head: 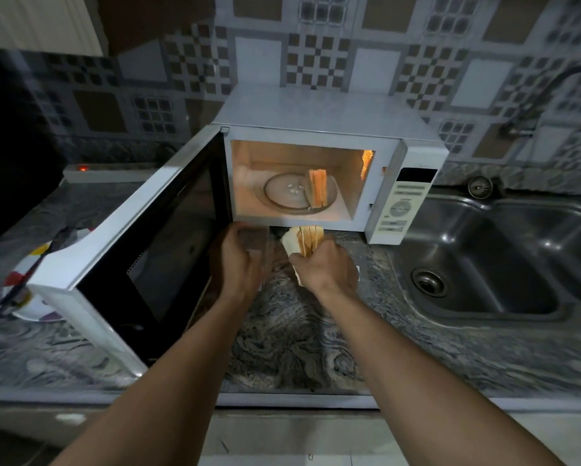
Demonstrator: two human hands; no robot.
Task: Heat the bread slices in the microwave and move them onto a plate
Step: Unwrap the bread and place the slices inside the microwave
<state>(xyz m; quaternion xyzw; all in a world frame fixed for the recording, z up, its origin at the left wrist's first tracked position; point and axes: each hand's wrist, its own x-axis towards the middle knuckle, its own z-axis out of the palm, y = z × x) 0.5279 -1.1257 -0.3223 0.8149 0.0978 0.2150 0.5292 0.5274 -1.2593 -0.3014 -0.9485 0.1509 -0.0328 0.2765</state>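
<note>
Right hand gripping bread slices on edge, long axis toward microwave

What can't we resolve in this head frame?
- Plate: mostly hidden behind the open microwave door.
- Left hand: motion-blurred; something clear may be in it, cannot tell.
- Bread slices in right hand: lower ends covered by the fingers, count unclear.
- Slices on the turntable: too small to count.
- Control panel: labels unreadable.
</note>
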